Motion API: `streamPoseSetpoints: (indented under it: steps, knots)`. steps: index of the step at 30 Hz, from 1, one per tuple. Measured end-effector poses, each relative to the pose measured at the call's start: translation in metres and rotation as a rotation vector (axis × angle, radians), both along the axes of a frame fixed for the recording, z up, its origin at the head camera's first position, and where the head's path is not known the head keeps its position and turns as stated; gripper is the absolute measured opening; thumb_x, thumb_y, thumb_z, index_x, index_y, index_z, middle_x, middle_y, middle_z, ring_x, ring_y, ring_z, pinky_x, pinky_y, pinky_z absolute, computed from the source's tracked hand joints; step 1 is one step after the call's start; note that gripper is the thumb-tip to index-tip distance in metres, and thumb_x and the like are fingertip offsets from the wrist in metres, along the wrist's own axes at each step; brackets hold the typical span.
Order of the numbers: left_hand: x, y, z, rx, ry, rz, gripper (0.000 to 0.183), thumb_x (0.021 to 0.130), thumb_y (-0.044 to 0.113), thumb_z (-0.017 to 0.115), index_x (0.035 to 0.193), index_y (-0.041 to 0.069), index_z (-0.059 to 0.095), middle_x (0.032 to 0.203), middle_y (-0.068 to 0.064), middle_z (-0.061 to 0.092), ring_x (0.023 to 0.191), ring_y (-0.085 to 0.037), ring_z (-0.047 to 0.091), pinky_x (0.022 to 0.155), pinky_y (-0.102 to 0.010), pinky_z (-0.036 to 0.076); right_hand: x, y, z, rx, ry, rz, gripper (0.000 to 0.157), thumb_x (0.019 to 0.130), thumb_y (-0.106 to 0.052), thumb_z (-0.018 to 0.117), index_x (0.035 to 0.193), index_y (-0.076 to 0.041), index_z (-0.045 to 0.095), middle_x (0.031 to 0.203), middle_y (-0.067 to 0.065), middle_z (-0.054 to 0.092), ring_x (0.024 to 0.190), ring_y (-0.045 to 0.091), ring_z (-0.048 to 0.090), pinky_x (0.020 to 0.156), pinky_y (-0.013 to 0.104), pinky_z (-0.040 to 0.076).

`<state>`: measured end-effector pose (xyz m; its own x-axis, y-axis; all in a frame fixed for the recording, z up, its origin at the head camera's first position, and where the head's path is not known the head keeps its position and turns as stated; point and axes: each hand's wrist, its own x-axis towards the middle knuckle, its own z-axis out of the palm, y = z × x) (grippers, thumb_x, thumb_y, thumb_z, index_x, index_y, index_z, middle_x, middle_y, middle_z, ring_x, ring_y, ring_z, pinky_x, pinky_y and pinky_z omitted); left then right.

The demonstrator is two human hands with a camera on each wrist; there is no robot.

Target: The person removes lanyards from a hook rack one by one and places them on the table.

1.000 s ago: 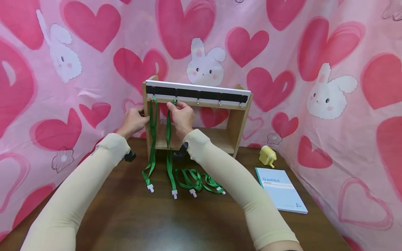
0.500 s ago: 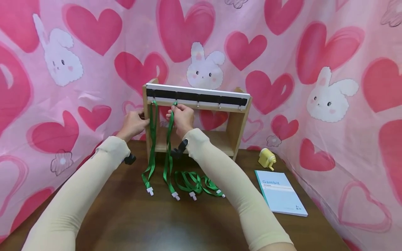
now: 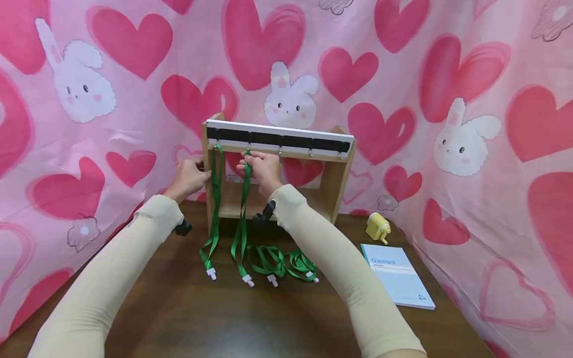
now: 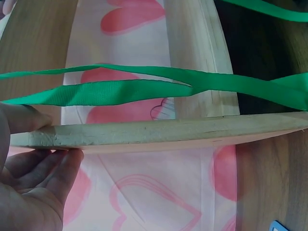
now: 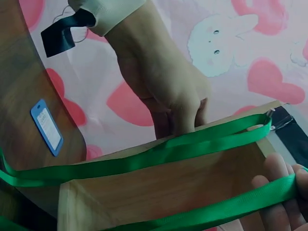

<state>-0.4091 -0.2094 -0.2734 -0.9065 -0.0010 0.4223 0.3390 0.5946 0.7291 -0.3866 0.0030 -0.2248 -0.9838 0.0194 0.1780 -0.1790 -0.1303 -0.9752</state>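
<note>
In the head view, my left hand [image 3: 188,178] grips the left side panel of a wooden rack [image 3: 337,189]; the left wrist view shows the thumb inside and fingers outside the panel edge [image 4: 144,134]. A green lanyard [image 3: 216,199] with a white clip hangs from the leftmost hook. My right hand [image 3: 266,171] pinches the strap of a second green lanyard [image 3: 243,214] just below the second hook. In the right wrist view, that strap [image 5: 231,204] runs between thumb and fingers. Its white clip [image 3: 248,281] reaches down to the table.
Two more green lanyards [image 3: 268,261] lie coiled before the rack. Further hooks [image 3: 280,150] line its black strip. A white notebook [image 3: 398,276] and a yellow sharpener-like crank device [image 3: 378,227] stand right. A blue-framed card [image 5: 46,127] lies beside the rack.
My right hand has slid slightly down from the second hook, still pinching the strap, and its thumb has shifted rightward. The strap's lower part has swung slightly left. My left hand stays on the panel.
</note>
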Motion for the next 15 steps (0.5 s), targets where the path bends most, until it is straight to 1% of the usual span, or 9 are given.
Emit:
streamPoseSetpoints:
  steps: [2,5,9,10,12,15]
  knots:
    - [0.000,-0.001,-0.002,-0.003,0.000,0.001,0.044,0.097,0.012,0.059,0.138,-0.004,0.058,0.128,-0.030,0.066,0.110,-0.040,0.067,0.097,-0.054,0.057,0.000,0.002,0.000,0.014,0.010,0.031,0.024,0.096,-0.011,0.068,0.117,-0.001,0.075,0.097,0.014,0.080,0.069,0.013,0.077,0.089,0.039,0.062]
    - [0.001,-0.002,-0.002,-0.002,-0.006,0.002,0.045,0.097,0.013,0.059,0.139,-0.003,0.058,0.129,-0.029,0.066,0.109,-0.039,0.068,0.096,-0.054,0.058,0.001,0.003,-0.001,0.022,0.031,0.054,0.023,0.096,-0.012,0.068,0.115,-0.001,0.075,0.100,0.014,0.080,0.079,0.019,0.079,0.093,0.040,0.060]
    - [0.000,-0.001,-0.001,-0.004,-0.003,0.010,0.044,0.097,0.014,0.060,0.138,-0.002,0.059,0.129,-0.029,0.066,0.109,-0.039,0.068,0.095,-0.053,0.058,0.002,0.004,-0.003,0.008,0.082,0.054,0.021,0.096,-0.012,0.068,0.113,-0.002,0.076,0.104,0.013,0.079,0.095,0.027,0.077,0.093,0.035,0.060]
    - [0.000,-0.002,0.000,-0.010,0.003,0.017,0.044,0.097,0.014,0.060,0.137,-0.003,0.060,0.128,-0.029,0.067,0.108,-0.039,0.068,0.095,-0.053,0.058,0.002,0.003,-0.003,-0.008,0.102,0.050,0.021,0.096,-0.010,0.068,0.113,-0.002,0.076,0.105,0.014,0.079,0.098,0.029,0.077,0.093,0.035,0.060]
    - [-0.001,-0.002,0.001,-0.021,0.008,0.026,0.043,0.096,0.015,0.061,0.136,-0.002,0.061,0.126,-0.029,0.068,0.105,-0.037,0.069,0.088,-0.047,0.062,0.000,0.002,-0.006,-0.043,0.136,0.039,0.021,0.095,-0.006,0.068,0.113,0.000,0.076,0.107,0.016,0.078,0.098,0.029,0.077,0.091,0.034,0.061]
    - [-0.001,-0.003,0.000,-0.035,-0.001,0.029,0.044,0.096,0.016,0.061,0.136,-0.002,0.061,0.125,-0.028,0.068,0.103,-0.037,0.069,0.087,-0.046,0.062,-0.002,0.005,-0.014,-0.072,0.159,0.028,0.022,0.094,-0.004,0.068,0.114,0.001,0.076,0.109,0.017,0.078,0.097,0.028,0.077,0.089,0.034,0.062]
